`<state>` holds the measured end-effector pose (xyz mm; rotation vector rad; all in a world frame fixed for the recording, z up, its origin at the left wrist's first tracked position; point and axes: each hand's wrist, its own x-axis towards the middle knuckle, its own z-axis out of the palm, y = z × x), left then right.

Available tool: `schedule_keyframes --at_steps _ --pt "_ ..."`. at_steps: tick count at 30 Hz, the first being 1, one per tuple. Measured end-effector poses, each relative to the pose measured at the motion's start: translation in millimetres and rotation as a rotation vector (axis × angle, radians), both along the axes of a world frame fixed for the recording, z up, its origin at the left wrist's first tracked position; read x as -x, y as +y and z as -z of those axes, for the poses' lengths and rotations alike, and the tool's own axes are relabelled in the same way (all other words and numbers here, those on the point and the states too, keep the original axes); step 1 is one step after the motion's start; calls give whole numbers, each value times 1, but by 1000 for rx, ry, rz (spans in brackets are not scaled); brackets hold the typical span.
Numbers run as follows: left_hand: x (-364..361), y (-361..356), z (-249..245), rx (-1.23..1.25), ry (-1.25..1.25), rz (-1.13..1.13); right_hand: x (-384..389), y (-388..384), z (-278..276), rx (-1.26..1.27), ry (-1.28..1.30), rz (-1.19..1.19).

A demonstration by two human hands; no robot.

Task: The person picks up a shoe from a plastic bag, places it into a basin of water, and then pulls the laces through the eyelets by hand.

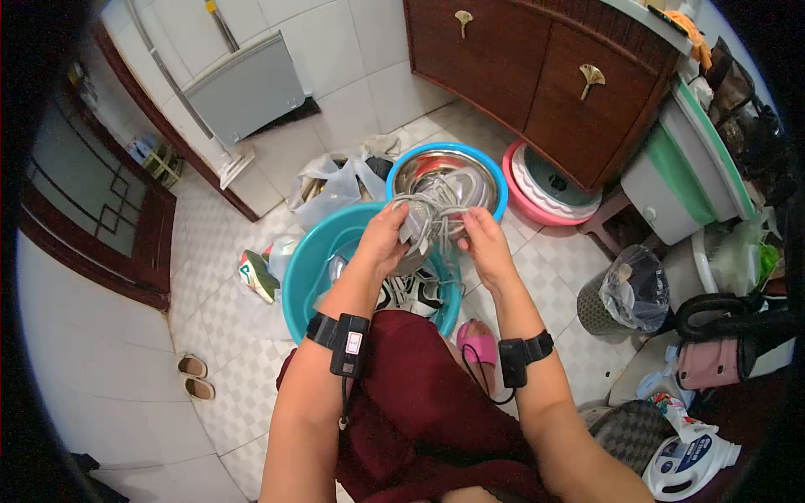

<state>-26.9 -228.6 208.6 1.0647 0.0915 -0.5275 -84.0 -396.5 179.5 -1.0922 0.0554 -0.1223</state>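
A bundle of pale grey shoelaces hangs between my two hands, in front of a steel basin. My left hand has its fingers closed on the laces' left side. On the right side, my right hand pinches the laces between thumb and fingers. Just below them is a large teal tub, with black-and-white shoes inside. The steel basin sits within a blue basin and holds a grey shoe, partly hidden by the laces.
Behind the tub stands a white plastic bag. Pink and white basins are under the brown cabinet. A lined waste bin is at the right, with a detergent bottle nearer. Small shoes lie at the left.
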Motion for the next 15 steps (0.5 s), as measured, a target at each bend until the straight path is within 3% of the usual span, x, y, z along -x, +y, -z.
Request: schedule_keyframes --at_steps 3,6,15 --pt "-2 -1 2 70 12 -16 17 -6 -1 -68 106 48" --pt "-6 2 8 76 6 -47 17 -20 19 -184 -134 107" --pt "-16 8 19 125 -28 -112 33 -95 69 -616 41 478"
